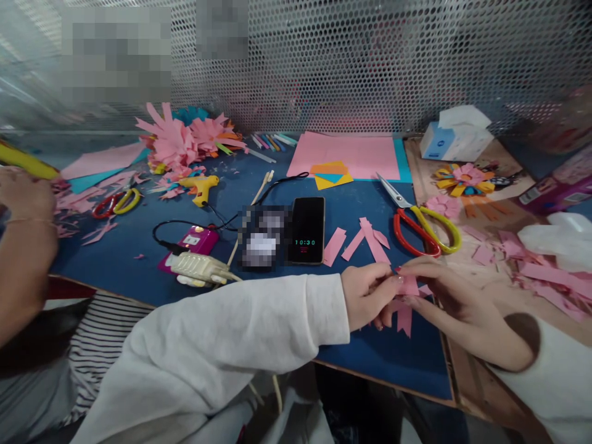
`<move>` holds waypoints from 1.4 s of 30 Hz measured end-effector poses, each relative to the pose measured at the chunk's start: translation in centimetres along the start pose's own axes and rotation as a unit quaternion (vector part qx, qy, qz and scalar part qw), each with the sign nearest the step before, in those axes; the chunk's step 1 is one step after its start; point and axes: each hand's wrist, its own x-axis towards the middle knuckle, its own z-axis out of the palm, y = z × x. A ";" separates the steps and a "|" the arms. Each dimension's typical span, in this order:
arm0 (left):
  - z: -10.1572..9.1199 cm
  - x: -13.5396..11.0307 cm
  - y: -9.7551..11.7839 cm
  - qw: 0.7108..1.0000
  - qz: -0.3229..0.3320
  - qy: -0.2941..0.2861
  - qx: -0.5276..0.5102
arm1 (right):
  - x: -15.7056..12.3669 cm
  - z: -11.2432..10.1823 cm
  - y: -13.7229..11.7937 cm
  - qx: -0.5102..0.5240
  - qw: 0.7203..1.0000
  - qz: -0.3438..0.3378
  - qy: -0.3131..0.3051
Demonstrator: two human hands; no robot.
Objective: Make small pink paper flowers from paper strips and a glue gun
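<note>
Near the front edge of the blue table [393, 365], I list: one pink paper [409, 285], pinched by left hand [368, 296] and right hand [467, 316], seemingly to steady it; loose strips [371, 238] and scissors [413, 210] just beyond, apparently placed within reach.

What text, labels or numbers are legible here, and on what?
"10:30": in green digits on the phone screen.
Small red characters under that time: too small to read.
Blue mark on the tissue box: too small to read.
Print on the purple package at the right edge: too blurred to read.
</note>
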 end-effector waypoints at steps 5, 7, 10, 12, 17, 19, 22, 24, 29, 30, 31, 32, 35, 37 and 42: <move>-0.1 0.1 -0.3 1.000 0.003 0.005 0.007 | 0.0 -0.2 -0.1 -0.006 1.000 0.005 0.006; 0.0 0.2 -0.5 1.000 0.011 0.002 0.011 | 0.0 -0.1 -0.2 -0.011 1.000 0.010 0.010; 0.0 0.2 -0.6 0.999 0.031 -0.002 0.018 | 0.1 0.1 -0.2 -0.011 1.000 0.024 0.013; 0.0 0.3 -0.5 0.999 0.040 0.002 0.022 | 0.1 0.2 0.0 -0.014 0.999 0.031 0.022; 0.1 0.3 -0.3 0.998 0.050 0.023 0.036 | 0.1 0.6 0.6 -0.038 0.998 0.026 0.035; 0.1 0.3 -0.4 0.998 0.049 0.025 0.040 | 0.1 0.6 0.7 -0.042 0.998 0.028 0.035; 0.1 0.5 -0.8 0.998 0.051 0.019 0.042 | 0.2 0.5 0.6 -0.038 0.998 0.029 0.033; 0.1 0.6 -1.0 0.998 0.051 0.016 0.040 | 0.3 0.5 0.5 -0.039 0.998 0.030 0.034; 0.1 0.6 -1.0 0.998 0.055 0.020 0.034 | 0.5 0.3 0.3 -0.061 0.997 0.025 0.037; 0.2 0.6 -1.0 0.998 0.058 0.022 0.032 | 0.5 0.3 0.3 -0.065 0.997 0.023 0.038; 0.2 0.7 -0.9 0.998 0.059 0.022 0.028 | 0.5 0.3 0.3 -0.069 0.997 0.022 0.038; 0.2 0.7 -0.9 0.998 0.059 0.024 0.021 | 0.5 0.4 0.3 -0.074 0.996 0.020 0.039; 0.3 0.8 -1.0 0.999 0.047 0.027 -0.003 | 0.5 0.4 0.4 -0.096 0.994 0.011 0.044; 0.4 0.9 -1.0 0.999 0.043 0.030 -0.011 | 0.5 0.5 0.6 -0.107 0.993 0.009 0.043; 0.4 1.0 -1.0 0.999 0.039 0.012 -0.028 | 0.5 0.4 0.8 -0.124 0.991 -0.002 0.053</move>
